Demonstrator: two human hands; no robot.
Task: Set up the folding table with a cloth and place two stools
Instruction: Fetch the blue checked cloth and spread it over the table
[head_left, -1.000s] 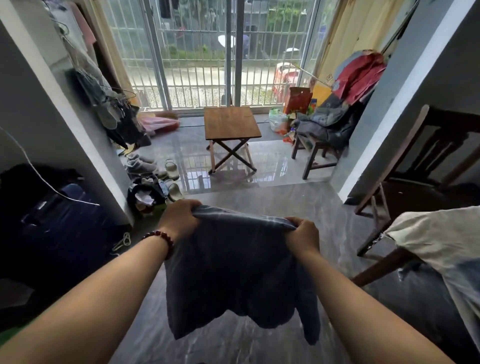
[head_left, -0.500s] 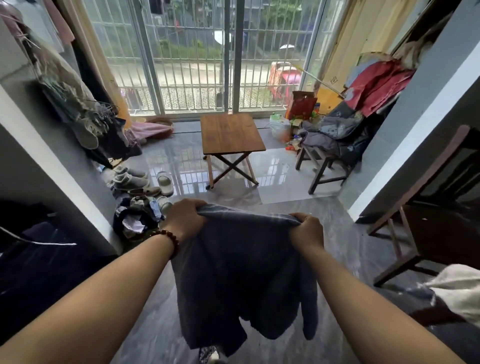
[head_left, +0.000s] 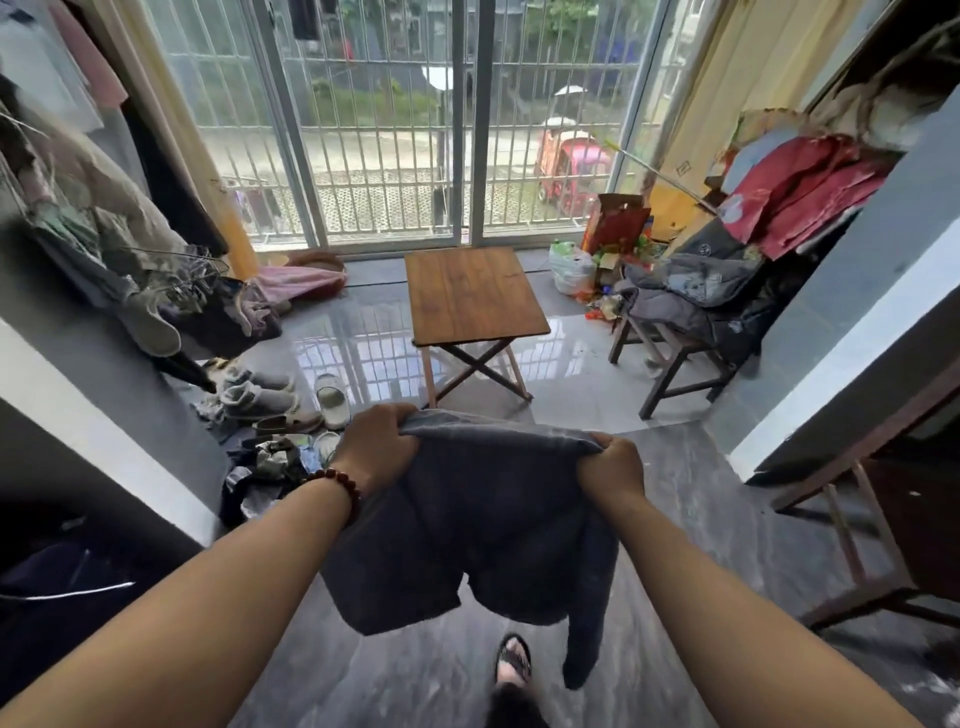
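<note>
**Cloth held up, folding table ahead**

From the head camera we see both arms stretched forward. Our left hand (head_left: 376, 447), with a red bead bracelet (head_left: 337, 480) on its wrist, is clenched on one upper corner of a dark blue-grey cloth (head_left: 483, 525); our right hand (head_left: 610, 465) is clenched on the other corner. The cloth hangs slack between the two fists, its lower edge uneven, above the grey floor (head_left: 701, 519) and clear of it. One sandalled foot (head_left: 513, 660) shows below the cloth.

Farther ahead stands the folding table (head_left: 472, 296), opened on crossed legs, its wooden tabletop bare, in front of the barred sliding glass door (head_left: 415, 130). To the right of the table a dark wooden stool (head_left: 670, 358) carries a heap of clothes (head_left: 696, 291). On the left, shoes and slippers (head_left: 291, 400) lie on the floor near the wall. A dark wooden chair (head_left: 883, 493) stands at the right edge.
</note>
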